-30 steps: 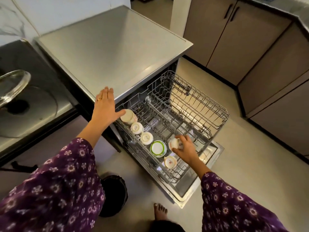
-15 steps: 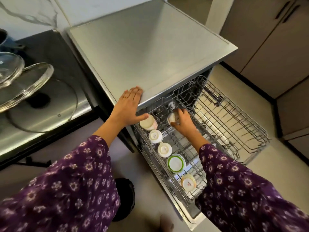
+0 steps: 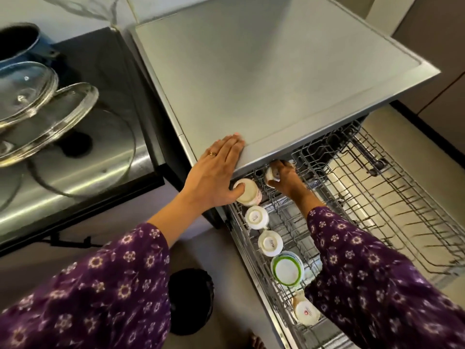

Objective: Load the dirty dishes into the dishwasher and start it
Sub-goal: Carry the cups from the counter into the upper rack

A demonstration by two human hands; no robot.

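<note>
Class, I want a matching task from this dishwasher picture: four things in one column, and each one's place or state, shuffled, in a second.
Things
1. left hand
2. right hand
3. green-rimmed bowl
4. glass lids

Places or states
A. piled over the steel sink
B. flat on the dishwasher top
C. between white cups in the rack
D. gripping a small cup

Pairs: 1-B, 2-D, 3-C, 4-A.
</note>
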